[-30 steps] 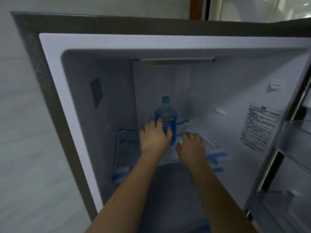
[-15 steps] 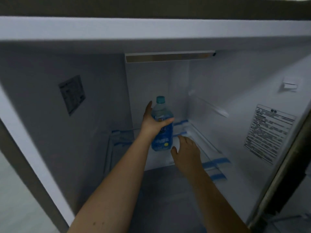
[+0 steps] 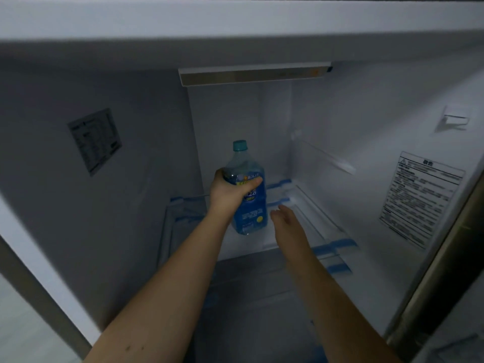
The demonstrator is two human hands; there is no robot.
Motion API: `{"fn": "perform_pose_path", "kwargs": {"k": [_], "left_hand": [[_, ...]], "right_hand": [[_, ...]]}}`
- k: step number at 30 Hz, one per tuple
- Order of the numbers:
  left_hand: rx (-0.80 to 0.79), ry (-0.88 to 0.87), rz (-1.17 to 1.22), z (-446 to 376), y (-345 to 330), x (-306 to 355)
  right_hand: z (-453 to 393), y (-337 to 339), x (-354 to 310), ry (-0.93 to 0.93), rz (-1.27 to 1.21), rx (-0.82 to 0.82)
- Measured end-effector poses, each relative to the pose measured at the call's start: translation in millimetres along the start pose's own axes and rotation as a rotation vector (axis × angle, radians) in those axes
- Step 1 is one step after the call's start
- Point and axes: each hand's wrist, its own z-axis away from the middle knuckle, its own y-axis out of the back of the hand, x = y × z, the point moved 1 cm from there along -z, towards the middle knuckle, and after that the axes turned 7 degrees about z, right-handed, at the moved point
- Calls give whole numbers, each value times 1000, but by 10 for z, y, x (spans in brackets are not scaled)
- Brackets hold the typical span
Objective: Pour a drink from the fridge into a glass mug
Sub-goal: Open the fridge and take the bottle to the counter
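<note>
The left hand [image 3: 230,191] grips a clear plastic bottle [image 3: 248,189] of blue liquid, teal-capped, inside the white fridge [image 3: 340,121]; the right hand [image 3: 285,218] hovers alongside, fingers relaxed. Label text is unreadable.

Domestic kitchen, probably: view into an open fridge [image 3: 340,106] with white liner walls, glass shelf [image 3: 309,205] taped blue, printed warning label [image 3: 419,197] on right wall, interior light strip [image 3: 254,76].
</note>
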Motion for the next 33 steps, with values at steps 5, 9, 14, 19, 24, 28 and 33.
{"fn": "perform_pose_path", "kwargs": {"k": [5,9,14,19,24,28,33], "left_hand": [[-8,-58,8,138,-53,201],[-62,-63,25,291,-129,287],[-173,-66,20,409,-183,299],[-260,-72,-8,497,-156,387],[-352,-59,8,644,-89,481],[-393,-38,30,804,-7,440],[-466,-18,62,1052,60,454]], "right_hand": [[-39,-14,-12,-307,-552,12],[-33,-15,0,-358,-799,-58],[65,64,26,-383,-893,-93],[239,137,69,-363,-959,-127],[477,219,22,-376,-972,-129],[735,249,37,-386,-892,-92],[1098,250,95,-305,-858,-40]]}}
